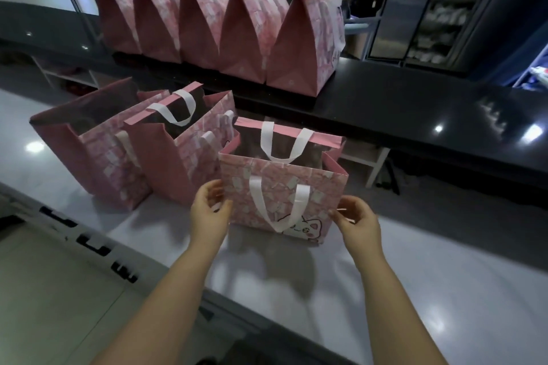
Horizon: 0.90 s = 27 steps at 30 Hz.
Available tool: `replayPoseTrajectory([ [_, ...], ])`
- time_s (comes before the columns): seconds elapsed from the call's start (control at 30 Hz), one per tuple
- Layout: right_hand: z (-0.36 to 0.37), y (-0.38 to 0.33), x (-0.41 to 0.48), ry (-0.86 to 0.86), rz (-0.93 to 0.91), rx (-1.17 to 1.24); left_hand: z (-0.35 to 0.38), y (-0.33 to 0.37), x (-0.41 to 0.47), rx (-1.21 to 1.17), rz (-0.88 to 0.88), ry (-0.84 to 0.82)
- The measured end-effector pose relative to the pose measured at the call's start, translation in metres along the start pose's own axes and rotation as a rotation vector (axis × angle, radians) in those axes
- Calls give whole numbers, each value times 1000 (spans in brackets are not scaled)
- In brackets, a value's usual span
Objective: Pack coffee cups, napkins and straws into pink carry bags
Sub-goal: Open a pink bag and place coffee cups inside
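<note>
- Grip: the left hand (210, 207) holds the left edge of the near bag (281, 187), thumb on the front face and fingers curled behind. The right hand (355, 218) curls at the bag's lower right corner; I cannot tell whether it pinches or only touches.
- The near bag stands upright with its mouth open on the white worktop (430, 290), just right of two other open bags (184, 157).
- Step, as I judge it: squaring up this bag, either for filling or for closing. Its inside is too dark to show what it holds.
- The next move likely calls for checking the contents, then folding the top shut like the far row.
- Count: three open bags near, and five closed bags (201, 24) in a row on the far dark worktop (415, 104). No cups, napkins or straws show.
</note>
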State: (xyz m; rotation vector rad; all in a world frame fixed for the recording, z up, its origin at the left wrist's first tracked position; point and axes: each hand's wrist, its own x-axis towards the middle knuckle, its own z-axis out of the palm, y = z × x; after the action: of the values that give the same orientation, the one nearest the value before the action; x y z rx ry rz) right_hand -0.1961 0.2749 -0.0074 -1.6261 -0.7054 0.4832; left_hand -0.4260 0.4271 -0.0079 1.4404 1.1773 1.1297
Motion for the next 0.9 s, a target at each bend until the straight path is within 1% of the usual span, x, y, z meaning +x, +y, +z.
replayPoseTrajectory([
  [0.07,6,10,-8,20,39,31,0,-4,13,22,-24,6],
  [0.2,21,17,-16,98,93,42,-1,-16,27,68,-99,-83],
  [0.3,29,14,-21,172,119,88,-1,-20,28,14,-163,-96],
  [0.4,27,7,-29,246,118,111,2,-17,28,-50,-187,-114],
  [0.53,7,-5,-49,413,136,164,14,-1,15,-152,-200,-242],
  [0.67,-24,-16,-88,553,130,207,36,13,-9,-147,-218,-394],
  [0.73,-39,-17,-112,614,169,227,47,16,-28,-148,-235,-465],
  [0.9,-77,-9,-175,774,248,152,74,18,-84,-148,-286,-638],
])
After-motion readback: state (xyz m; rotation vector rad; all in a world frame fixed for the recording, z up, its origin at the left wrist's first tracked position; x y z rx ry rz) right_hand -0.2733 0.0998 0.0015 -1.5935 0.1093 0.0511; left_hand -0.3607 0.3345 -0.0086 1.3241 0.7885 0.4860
